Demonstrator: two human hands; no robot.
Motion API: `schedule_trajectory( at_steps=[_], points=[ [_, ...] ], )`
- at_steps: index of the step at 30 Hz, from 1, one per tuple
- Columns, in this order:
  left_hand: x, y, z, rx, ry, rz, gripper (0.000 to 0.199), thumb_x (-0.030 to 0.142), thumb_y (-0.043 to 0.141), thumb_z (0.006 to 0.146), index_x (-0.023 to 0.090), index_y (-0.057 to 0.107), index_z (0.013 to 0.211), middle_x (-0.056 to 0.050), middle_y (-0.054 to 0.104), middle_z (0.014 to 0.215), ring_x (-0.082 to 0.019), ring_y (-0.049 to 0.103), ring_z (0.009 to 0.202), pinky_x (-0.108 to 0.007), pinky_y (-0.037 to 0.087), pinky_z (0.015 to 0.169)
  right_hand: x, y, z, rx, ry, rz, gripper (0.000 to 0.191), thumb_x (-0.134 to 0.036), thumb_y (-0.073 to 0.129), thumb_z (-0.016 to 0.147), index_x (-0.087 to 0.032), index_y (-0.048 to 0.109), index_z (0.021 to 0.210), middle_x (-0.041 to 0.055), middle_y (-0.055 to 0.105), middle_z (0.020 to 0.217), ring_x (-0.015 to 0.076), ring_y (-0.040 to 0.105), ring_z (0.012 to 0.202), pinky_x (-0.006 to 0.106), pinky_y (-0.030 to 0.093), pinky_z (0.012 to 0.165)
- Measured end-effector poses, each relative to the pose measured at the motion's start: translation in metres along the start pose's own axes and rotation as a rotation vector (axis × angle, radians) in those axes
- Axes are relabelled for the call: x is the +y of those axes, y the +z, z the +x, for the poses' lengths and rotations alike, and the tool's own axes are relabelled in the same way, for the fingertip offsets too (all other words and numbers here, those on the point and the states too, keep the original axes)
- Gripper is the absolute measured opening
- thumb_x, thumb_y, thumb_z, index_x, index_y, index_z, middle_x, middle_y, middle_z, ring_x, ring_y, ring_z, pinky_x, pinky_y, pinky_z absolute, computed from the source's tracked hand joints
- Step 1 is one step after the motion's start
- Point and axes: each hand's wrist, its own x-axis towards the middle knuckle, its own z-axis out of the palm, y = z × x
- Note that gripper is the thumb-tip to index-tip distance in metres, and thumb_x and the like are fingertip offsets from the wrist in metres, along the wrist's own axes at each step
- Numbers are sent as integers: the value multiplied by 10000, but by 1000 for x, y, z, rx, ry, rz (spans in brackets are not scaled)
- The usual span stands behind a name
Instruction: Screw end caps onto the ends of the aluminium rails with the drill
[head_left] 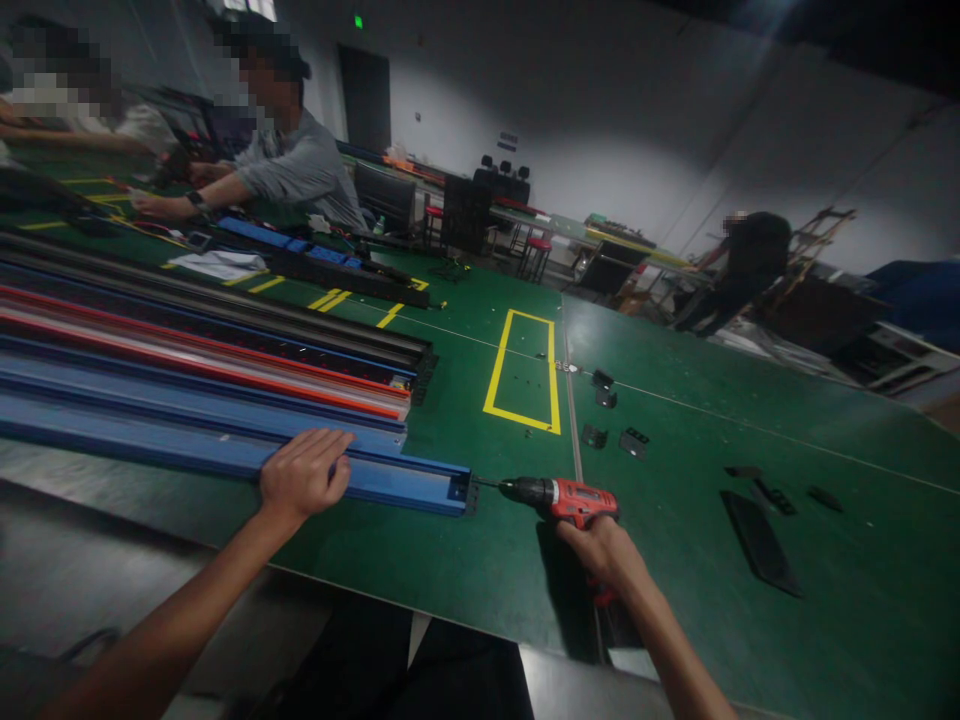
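Note:
My right hand (604, 548) is wrapped round the grip of a red and black cordless drill (581, 500). Its long bit points left and meets the black end cap (472, 495) of a blue metal profile (409, 478). Across that profile lies my left hand (306, 470), its fingers bent over the far edge and its thumb along the top. I cannot see the left fingertips fully. Beside the blue profile, further back, lie a second blue one and red and black profiles (360, 390), parallel to it.
Small black brackets (634, 442) and a flat black plate (761, 545) lie on the green table (675, 620). Yellow tape marks a rectangle (492, 385). At the far left, a person in a grey top (307, 165) works with another person beside them; someone dark-clothed (750, 265) bends at the back right.

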Motion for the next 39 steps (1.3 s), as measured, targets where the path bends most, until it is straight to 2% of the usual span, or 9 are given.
schedule_trajectory(
  at_steps=[5, 11, 34, 39],
  points=[
    [1, -2, 2, 15, 41, 41, 372, 264, 472, 913, 177, 783, 1098, -114, 801, 1064, -325, 738, 1016, -472, 526, 993, -3, -2, -3, 4, 15, 10, 369, -514, 592, 870, -202, 650, 681, 88, 711, 704, 206, 653, 634, 287, 414, 588],
    [1, -2, 2, -4, 13, 20, 374, 276, 475, 902, 199, 784, 1098, -98, 802, 1062, -321, 733, 1030, -468, 512, 1010, -3, -2, -3, -1, 13, 3, 372, -529, 575, 868, -210, 637, 685, 83, 708, 711, 206, 654, 643, 289, 413, 591],
    [3, -5, 5, 69, 99, 89, 362, 244, 465, 930, 145, 790, 1055, -117, 808, 1029, -312, 752, 971, -452, 534, 972, -3, -2, -4, -8, 12, 18, 362, -524, 568, 861, -212, 614, 684, 77, 705, 712, 208, 654, 653, 295, 415, 602],
    [2, -4, 4, 43, 65, 77, 366, 260, 460, 928, 174, 791, 1059, -93, 810, 1040, -307, 751, 991, -451, 538, 978, -2, -1, -2, -3, 1, 18, 366, -524, 571, 869, -214, 616, 681, 74, 709, 710, 202, 652, 648, 292, 411, 599]
  ],
)
